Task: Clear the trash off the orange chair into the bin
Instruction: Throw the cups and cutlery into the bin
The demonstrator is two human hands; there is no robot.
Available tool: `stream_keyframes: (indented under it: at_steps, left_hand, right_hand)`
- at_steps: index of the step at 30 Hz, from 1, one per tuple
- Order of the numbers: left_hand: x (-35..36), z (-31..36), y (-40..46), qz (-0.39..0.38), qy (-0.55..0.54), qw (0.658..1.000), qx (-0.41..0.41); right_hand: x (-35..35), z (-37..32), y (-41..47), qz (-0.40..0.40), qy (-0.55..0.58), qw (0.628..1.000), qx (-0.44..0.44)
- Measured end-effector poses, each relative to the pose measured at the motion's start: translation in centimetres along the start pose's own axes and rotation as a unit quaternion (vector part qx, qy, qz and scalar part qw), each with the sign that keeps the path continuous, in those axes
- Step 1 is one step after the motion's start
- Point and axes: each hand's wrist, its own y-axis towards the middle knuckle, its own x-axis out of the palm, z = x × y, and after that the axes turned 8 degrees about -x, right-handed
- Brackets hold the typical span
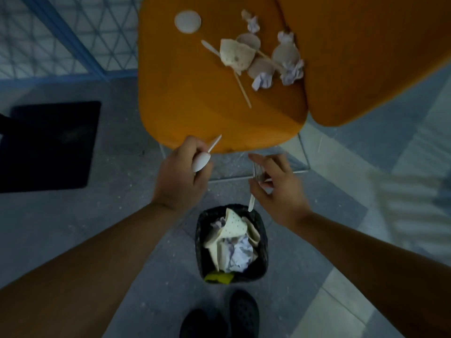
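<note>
The orange chair fills the top of the view. On its seat lie a white lid, a crushed dotted paper cup, crumpled paper balls, round brownish pieces and wooden sticks. My left hand holds a white plastic spoon just in front of the seat's edge. My right hand pinches a plastic fork, its handle pointing down over the black bin. The bin stands on the floor below both hands and holds crumpled paper and a dotted cup.
A dark mat lies on the grey floor to the left. A blue mesh fence runs along the upper left. The chair's metal leg frame stands right of my right hand. My black shoes are at the bottom.
</note>
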Motion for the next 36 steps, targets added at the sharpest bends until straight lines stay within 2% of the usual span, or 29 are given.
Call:
stream_keyframes:
  at_steps: [4,9,12,17,21,24,28,30,32,34,36]
  left_hand:
    - [1.7,-1.7,-2.9,0.029,-0.041,0.999,0.003]
    - [3.3,-4.9,-6.9,0.029,-0.019,0.999,0.003]
    - [4.4,-8.0,-9.3,-0.012,0.018,1.0,-0.015]
    - [6.5,-13.6,-12.1,-0.105,0.073,0.987,-0.098]
    - [8.9,-16.3,-11.9,-0.162,0.181,0.952,-0.184]
    - [10.1,-17.2,-11.3,-0.213,0.248,0.921,-0.212]
    - [9.4,-16.8,-11.1,-0.231,0.221,0.923,-0.216]
    - [8.0,-16.2,-11.1,-0.199,0.179,0.941,-0.206]
    - [6.3,-15.6,-11.0,-0.154,0.137,0.96,-0.19]
    - [4.7,-15.0,-10.9,-0.121,0.113,0.97,-0.177]
    - [3.5,-14.4,-10.5,-0.099,0.101,0.975,-0.169]
  right_hand:
    - [2.9,1.4,-3.2,-0.002,-0.006,1.0,0.02]
    - [5.9,2.7,-5.4,0.024,0.001,0.999,0.037]
    - [7.7,3.5,-6.2,0.035,-0.018,0.999,0.035]
    - [10.3,3.8,-6.6,0.071,-0.032,0.997,0.024]
    - [12.2,3.1,-6.1,0.08,-0.025,0.996,-0.017]
    - [13.0,2.8,-5.5,0.079,-0.025,0.996,-0.039]
    - [14.1,2.3,-4.8,0.072,-0.018,0.996,-0.042]
    - [14.9,2.4,-4.8,0.048,-0.023,0.998,-0.024]
    - [15.7,2.9,-5.1,-0.036,-0.041,0.998,0.019]
    - [16.5,3.9,-5.6,-0.159,-0.111,0.979,0.056]
    - [16.7,4.2,-6.3,-0.202,-0.198,0.957,0.062]
